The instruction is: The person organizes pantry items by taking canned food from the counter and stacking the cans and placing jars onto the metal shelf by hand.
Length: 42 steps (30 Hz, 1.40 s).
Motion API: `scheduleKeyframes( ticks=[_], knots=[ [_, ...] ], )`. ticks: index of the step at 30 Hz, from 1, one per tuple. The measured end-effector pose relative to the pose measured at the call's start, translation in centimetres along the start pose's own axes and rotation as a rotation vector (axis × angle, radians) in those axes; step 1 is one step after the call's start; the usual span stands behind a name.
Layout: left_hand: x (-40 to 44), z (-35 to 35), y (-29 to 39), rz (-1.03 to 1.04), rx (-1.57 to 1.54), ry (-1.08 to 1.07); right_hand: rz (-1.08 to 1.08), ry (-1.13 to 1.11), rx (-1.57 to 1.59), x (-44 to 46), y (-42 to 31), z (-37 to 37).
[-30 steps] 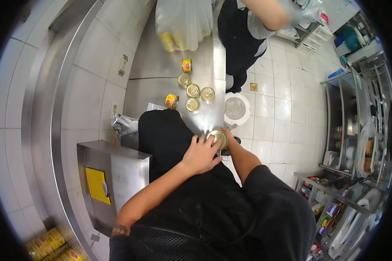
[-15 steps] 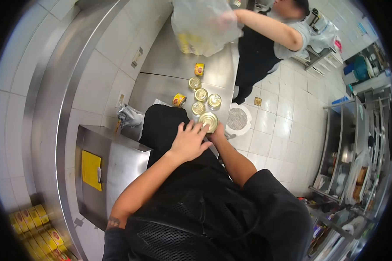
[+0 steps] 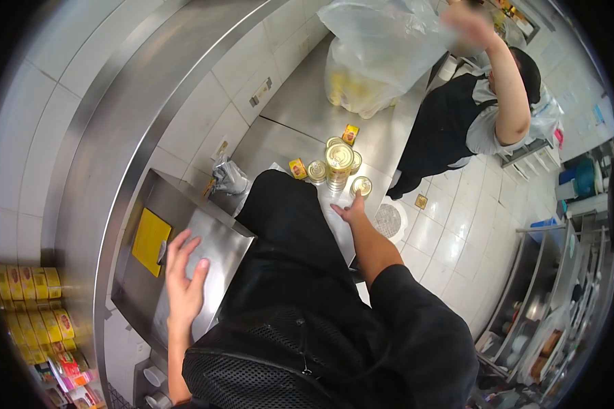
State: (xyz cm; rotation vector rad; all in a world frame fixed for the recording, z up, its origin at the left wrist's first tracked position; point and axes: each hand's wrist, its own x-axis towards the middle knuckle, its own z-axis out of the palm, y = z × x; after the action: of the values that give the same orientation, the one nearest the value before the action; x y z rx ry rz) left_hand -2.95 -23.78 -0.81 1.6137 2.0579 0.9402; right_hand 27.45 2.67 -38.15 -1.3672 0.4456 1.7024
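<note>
My left hand is raised over the metal box at the left, its fingers apart and nothing in it. Near the counter's front edge, my right hand has its fingers spread, with a fingertip beside a gold-topped can. A tall stack of cans stands upright on the steel counter, with other gold-lidded cans around it. One of them is left of the stack. Two yellow-labelled cans lie on their sides, one behind the stack and one at its left.
A co-worker in a black apron stands at the counter's right, an arm raised by a large plastic bag with yellow contents. A white round stool is beside the counter. Yellow packs are stacked at lower left; shelving is at right.
The large can that both hands held now tops a stack among the other cans. My left hand has moved away to the left, and my right hand is off it. The co-worker's arm has risen.
</note>
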Motion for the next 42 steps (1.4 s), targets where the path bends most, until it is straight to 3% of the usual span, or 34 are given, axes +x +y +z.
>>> scheduleKeyframes(
  ticks=[3,5,7,10,13,16,19,21,23,25,26,28,30,31,33,36,42],
  knots=[
    [-1.3,-3.5,0.8,0.031,0.107,0.115,0.015,-0.037,0.011,2.6,1.3,-4.5],
    [-2.6,-6.7,1.3,0.148,0.297,0.317,0.011,-0.044,-0.341,3.8,2.3,-7.3],
    [-3.7,-10.6,1.0,0.251,0.293,0.619,0.021,-0.083,-0.671,4.9,3.7,-11.5],
    [-6.0,-17.0,2.1,0.453,0.377,1.064,-0.385,-0.37,-1.162,4.1,5.2,-11.1],
    [-7.6,-22.3,4.5,0.505,0.668,1.301,-0.676,-0.569,-1.292,1.4,5.6,-5.6],
    [-8.0,-25.8,0.9,0.279,0.067,1.478,-0.862,-0.687,-1.291,-1.1,4.7,-0.1],
    [-7.4,-28.4,-4.1,-0.156,0.019,1.438,-1.012,-0.803,-1.101,-5.5,4.2,5.4],
    [-6.0,-30.9,-6.5,0.054,0.232,1.413,-0.868,-0.851,-1.069,-14.3,5.0,8.6],
    [-4.2,-33.5,-1.5,0.08,0.383,1.377,-0.874,-0.955,-1.098,-17.5,6.7,10.7],
    [-0.9,-38.0,-5.3,0.06,0.368,1.591,-0.834,-1.079,-1.184,-20.2,8.7,11.2],
    [0.5,-38.8,-5.8,0.041,0.351,1.592,-0.754,-1.125,-1.194,-21.7,9.9,11.0],
    [3.7,-38.6,-6.0,-0.821,0.18,1.661,-0.618,-1.199,-1.215,-22.2,12.5,10.3],
    [4.8,-37.3,-7.2,-0.864,0.317,1.704,-0.52,-1.25,-1.179,-22.0,14.3,9.0],
    [5.4,-37.4,-7.8,-0.907,0.486,1.752,-0.686,-1.245,-1.235,-21.5,15.0,8.2],
    [5.6,-37.6,-8.7,-0.867,0.546,1.801,-0.62,-1.195,-1.143,-20.9,15.8,7.2],
    [5.9,-36.8,-8.6,-0.791,0.581,1.695,-0.566,-1.083,-1.087,-21.0,14.7,6.7],
    [5.7,-34.9,-6.0,-0.634,0.439,1.482,-0.779,-1.132,-0.867,-22.8,12.2,11.1]
  ],
)
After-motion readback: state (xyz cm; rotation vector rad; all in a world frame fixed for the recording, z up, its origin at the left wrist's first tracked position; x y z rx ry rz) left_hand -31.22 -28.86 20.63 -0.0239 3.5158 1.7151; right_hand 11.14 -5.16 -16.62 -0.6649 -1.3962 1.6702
